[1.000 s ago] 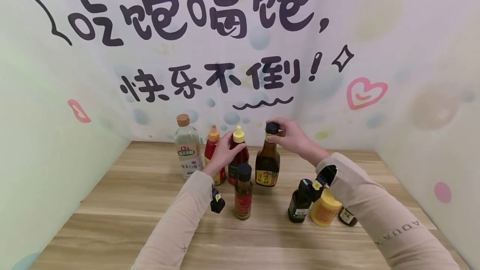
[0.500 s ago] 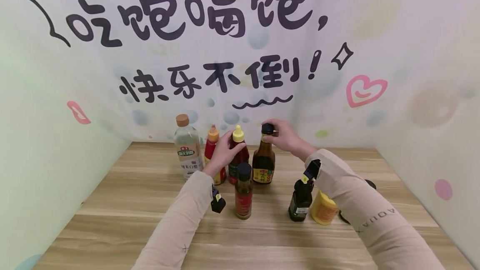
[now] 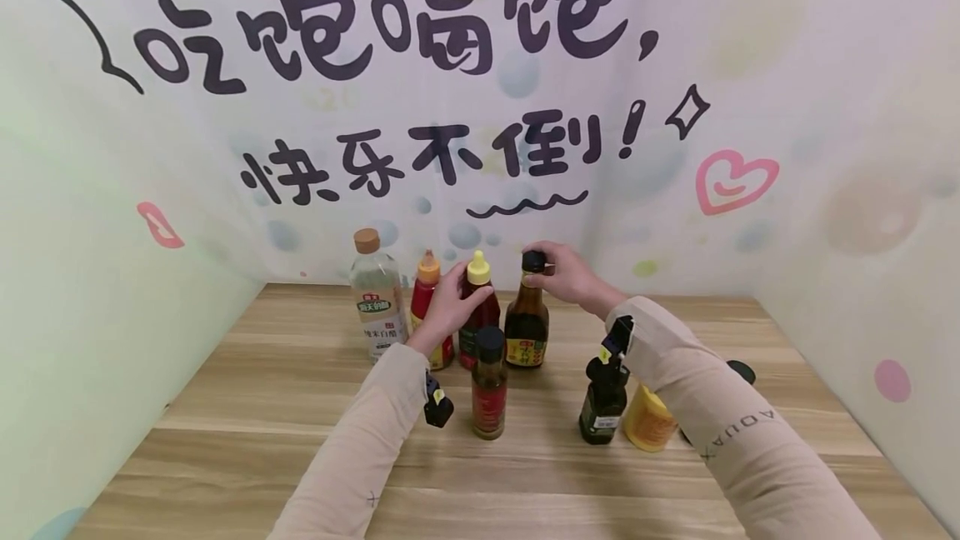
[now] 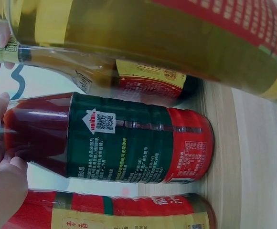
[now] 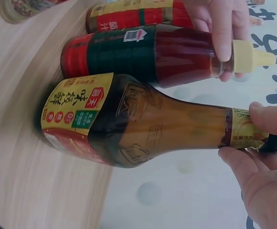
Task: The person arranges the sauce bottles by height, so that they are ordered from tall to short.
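Right hand [image 3: 573,275]: thumb and fingers grasp the neck of the brown-glass bottle [image 3: 527,315], just below its black cap. Bottle stands upright on the wood-grain table [image 3: 487,494], toward the back; its yellow label [image 5: 79,102] reads 海天 in a red badge, then 味极鲜 in large black characters, with a green panel and red discs beneath. Left hand [image 3: 447,307]: thumb and fingers pinch the neck of the yellow-capped squeeze bottle [image 3: 482,315], also upright, immediately beside the first; whether the two bodies touch cannot be told. Its green-and-red back label carries a QR code [image 4: 105,122] in a house-shaped emblem, white small print, and a yellow line ending 可正常使用. On its other side, an orange-capped red bottle [image 3: 422,300]; lower characters on its label appear to end in 汁, though the cropped wrist view makes this uncertain. Leftmost, a clear bottle [image 3: 377,307], brown cap, label 纯米白醋 under a red 海天 badge. In front of the squeeze bottle, a black-capped bottle [image 3: 489,402], red label, text unread. Nearer the right arm: a dark bottle [image 3: 602,407], a yellow container [image 3: 648,423], and a partly hidden dark-lidded item [image 3: 741,371]. Right sleeve [image 3: 738,440] print: AQUA X. Backdrop [image 3: 750,23] reads 吃饱喝饱,快乐不倒!
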Motion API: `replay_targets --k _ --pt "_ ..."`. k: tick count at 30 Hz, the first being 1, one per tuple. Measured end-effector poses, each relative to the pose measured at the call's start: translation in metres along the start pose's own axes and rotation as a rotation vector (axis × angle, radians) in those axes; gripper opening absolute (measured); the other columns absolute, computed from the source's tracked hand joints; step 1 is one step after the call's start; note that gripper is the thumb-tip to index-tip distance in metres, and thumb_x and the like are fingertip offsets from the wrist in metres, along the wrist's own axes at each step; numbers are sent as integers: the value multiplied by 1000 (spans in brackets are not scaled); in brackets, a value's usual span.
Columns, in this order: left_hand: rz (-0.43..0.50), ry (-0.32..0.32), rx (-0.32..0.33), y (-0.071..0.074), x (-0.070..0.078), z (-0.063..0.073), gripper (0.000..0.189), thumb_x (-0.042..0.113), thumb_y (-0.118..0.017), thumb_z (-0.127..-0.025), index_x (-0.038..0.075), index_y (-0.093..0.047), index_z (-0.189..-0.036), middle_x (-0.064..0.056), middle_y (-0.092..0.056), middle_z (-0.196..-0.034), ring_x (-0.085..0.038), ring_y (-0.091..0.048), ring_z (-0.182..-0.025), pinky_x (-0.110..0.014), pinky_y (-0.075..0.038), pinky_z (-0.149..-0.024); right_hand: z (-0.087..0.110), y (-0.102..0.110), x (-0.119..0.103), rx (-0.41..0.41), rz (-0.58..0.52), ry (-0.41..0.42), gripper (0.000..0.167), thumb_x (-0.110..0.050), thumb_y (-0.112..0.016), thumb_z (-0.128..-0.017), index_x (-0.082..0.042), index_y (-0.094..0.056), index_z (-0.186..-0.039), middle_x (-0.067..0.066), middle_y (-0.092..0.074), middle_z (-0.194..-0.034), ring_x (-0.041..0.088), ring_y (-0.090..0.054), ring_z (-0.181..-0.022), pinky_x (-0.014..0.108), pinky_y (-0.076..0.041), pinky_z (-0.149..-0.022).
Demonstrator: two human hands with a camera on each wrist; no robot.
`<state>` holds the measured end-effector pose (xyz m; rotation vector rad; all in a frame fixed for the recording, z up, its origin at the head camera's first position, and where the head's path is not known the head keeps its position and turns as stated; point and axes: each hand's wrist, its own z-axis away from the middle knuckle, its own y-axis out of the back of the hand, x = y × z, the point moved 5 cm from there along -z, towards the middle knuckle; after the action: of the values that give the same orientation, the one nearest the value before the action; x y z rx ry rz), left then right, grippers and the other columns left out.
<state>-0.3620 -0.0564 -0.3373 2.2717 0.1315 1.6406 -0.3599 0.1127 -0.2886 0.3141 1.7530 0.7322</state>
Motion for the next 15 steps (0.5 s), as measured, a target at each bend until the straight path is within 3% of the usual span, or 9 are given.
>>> replay_targets --k 15 --pt "-47 16 -6 -1 -1 0 50 14 -59 -86 1 -38 -130 -16 -45 -127 -26 -41 -119 -39 -33 -97 -2 -3 8 -37 -11 -25 40 -1 -60 -82 1 -47 -120 21 -47 -121 35 -49 -109 41 -43 -87"
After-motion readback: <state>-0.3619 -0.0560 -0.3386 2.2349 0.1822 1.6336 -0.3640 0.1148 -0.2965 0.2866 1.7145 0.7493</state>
